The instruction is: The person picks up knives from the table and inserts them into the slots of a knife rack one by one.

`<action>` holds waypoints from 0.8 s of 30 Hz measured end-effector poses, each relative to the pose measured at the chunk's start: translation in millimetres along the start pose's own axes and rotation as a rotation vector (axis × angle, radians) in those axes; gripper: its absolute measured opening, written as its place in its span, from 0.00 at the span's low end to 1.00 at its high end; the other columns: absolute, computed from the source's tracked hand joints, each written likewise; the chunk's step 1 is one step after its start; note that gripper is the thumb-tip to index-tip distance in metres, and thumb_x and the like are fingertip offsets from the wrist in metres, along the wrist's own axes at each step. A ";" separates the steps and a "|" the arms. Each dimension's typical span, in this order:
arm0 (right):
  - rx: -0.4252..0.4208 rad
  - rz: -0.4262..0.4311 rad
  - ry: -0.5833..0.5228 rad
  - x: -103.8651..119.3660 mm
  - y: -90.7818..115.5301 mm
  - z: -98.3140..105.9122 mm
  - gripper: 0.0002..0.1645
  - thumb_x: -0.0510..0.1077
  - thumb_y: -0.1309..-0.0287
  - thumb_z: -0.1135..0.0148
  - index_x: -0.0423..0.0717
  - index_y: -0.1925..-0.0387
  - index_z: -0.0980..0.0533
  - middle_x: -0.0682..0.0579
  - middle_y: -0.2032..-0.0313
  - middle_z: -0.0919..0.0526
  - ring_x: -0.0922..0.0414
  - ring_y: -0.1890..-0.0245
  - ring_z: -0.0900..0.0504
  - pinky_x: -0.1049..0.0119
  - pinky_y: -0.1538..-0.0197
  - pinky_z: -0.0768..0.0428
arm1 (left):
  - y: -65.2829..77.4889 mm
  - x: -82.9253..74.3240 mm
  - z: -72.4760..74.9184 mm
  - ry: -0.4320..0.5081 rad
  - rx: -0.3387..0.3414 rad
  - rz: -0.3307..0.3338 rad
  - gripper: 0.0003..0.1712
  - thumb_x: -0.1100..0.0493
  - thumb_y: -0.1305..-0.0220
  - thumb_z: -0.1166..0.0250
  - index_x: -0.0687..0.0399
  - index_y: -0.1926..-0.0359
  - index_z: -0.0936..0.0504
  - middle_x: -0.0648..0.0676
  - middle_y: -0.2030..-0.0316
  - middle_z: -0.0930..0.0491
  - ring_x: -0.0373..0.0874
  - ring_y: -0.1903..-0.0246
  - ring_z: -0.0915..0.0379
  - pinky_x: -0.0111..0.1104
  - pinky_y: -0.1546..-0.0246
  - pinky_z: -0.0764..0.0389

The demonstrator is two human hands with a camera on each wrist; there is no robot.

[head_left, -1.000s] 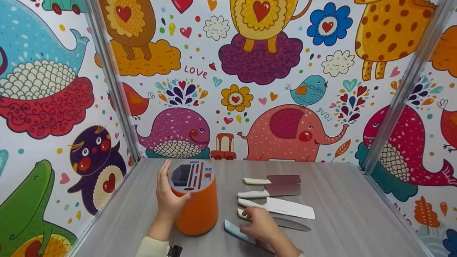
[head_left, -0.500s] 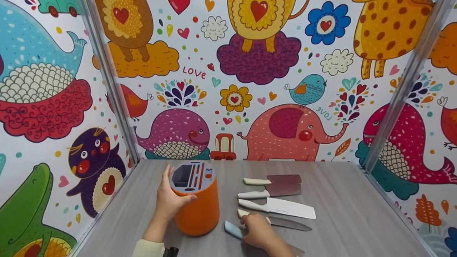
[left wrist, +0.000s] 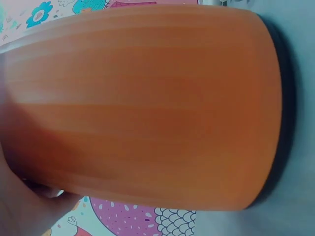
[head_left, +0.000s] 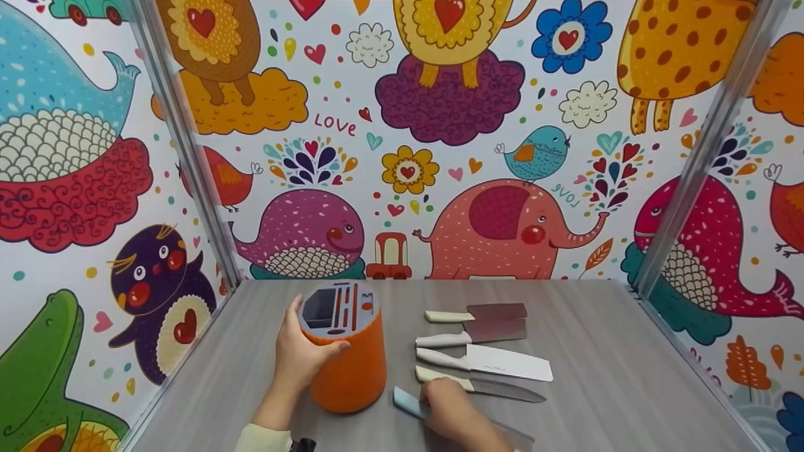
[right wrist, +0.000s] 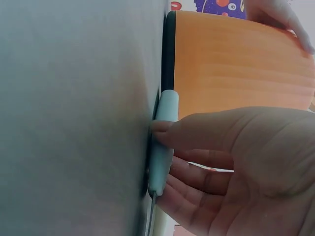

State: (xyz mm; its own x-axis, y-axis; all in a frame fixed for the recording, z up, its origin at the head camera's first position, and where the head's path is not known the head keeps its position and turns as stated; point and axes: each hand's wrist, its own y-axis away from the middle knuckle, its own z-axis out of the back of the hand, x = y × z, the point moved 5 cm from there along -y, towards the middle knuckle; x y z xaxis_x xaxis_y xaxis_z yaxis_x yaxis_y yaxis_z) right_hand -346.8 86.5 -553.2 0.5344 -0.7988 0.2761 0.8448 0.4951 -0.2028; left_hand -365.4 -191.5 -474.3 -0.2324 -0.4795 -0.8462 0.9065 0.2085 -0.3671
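Note:
An orange round knife block with a grey slotted top stands upright on the table. My left hand holds its upper left side, the thumb across the front and the fingers along the far side. To the right of the block, my right hand grips the light blue handle of a knife lying near the table's front. In the right wrist view, thumb and fingers pinch that handle from both sides, close to the tabletop. Part of the knife's blade shows beyond the hand.
Behind the right hand lie several knives side by side: a cream-handled pointed knife, a white-bladed cleaver and two dark-bladed cleavers. Patterned panels with metal corner posts wall in the grey wood-look table.
My right hand, reaching over the blue-handled knife with fingers spread a second ago, has closed round its handle. The left hand stays on the knife block. The head view has shifted slightly.

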 end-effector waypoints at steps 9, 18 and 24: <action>0.085 -0.067 -0.253 -4.5 0.5 23.2 0.14 0.31 0.66 0.27 0.45 0.71 0.15 0.62 0.77 0.18 0.69 0.77 0.28 0.71 0.72 0.24 | -0.1 1.8 -0.4 -0.003 -0.017 -0.017 0.71 0.38 0.53 0.14 0.53 0.18 0.46 0.64 0.26 0.30 0.62 0.31 0.29 0.58 0.31 0.23; -0.022 -0.081 -0.542 -0.8 7.4 79.7 0.16 0.33 0.58 0.25 0.47 0.63 0.15 0.59 0.70 0.14 0.65 0.69 0.18 0.70 0.63 0.17 | 1.0 1.3 2.8 -0.029 -0.032 -0.012 0.71 0.38 0.54 0.14 0.54 0.18 0.46 0.64 0.26 0.30 0.62 0.31 0.29 0.58 0.30 0.24; -0.062 -0.084 -0.692 1.2 14.4 104.3 0.18 0.34 0.55 0.24 0.46 0.58 0.15 0.54 0.66 0.14 0.59 0.66 0.17 0.68 0.60 0.15 | 0.7 1.3 1.0 -0.028 -0.037 -0.031 0.71 0.40 0.54 0.13 0.56 0.18 0.45 0.65 0.27 0.29 0.63 0.33 0.27 0.59 0.31 0.23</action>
State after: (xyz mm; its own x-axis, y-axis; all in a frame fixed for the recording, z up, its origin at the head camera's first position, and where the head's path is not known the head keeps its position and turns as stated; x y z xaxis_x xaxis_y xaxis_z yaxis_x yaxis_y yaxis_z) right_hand -331.3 128.3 -457.7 0.3777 -0.4221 0.8241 0.8921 0.4042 -0.2018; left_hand -364.7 -192.8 -475.3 -0.2501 -0.5099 -0.8231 0.8853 0.2237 -0.4076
